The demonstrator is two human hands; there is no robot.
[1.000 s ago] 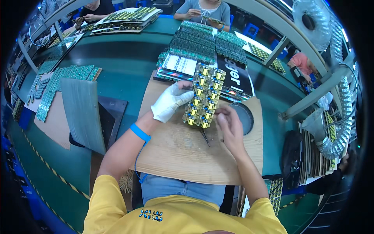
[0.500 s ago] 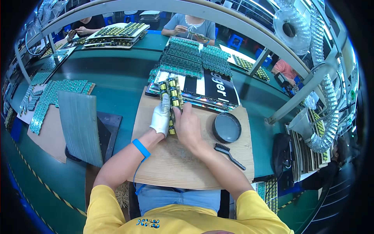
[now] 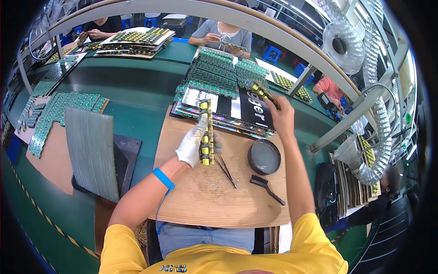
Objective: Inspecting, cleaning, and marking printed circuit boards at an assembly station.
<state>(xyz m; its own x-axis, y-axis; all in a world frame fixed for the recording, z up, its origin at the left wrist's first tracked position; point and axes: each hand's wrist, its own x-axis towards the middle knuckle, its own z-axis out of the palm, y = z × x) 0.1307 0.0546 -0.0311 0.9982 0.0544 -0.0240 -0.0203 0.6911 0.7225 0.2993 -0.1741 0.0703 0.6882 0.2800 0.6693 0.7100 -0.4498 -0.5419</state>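
In my gloved left hand [image 3: 190, 145] is a strip of circuit boards with yellow-and-black components [image 3: 206, 137], held upright over the wooden board [image 3: 196, 201]. My bare right hand [image 3: 284, 118] reaches out to the right, its fingers closed on the end of a second such strip [image 3: 261, 92]. That strip slants above the black-and-white printed panels [image 3: 258, 112], near the rows of green circuit boards [image 3: 211, 68] lying on them. Tweezers [image 3: 226, 171] lie on the wooden board below my left hand. Right of them are a round dark dish [image 3: 266, 157] and a black brush [image 3: 267, 189].
Left of the wooden board stands a grey upright panel [image 3: 90, 153] on a dark base. More green boards [image 3: 61, 114] lie farther left. A metal frame rail [image 3: 273, 23] crosses overhead. Across the green bench, a person in grey [image 3: 222, 34] handles a board. Clear ducting [image 3: 381, 150] hangs right.
The two strips, held together before, are now apart. My right hand has carried one up and right toward the printed panels; my left keeps the other. The tweezers have come into sight.
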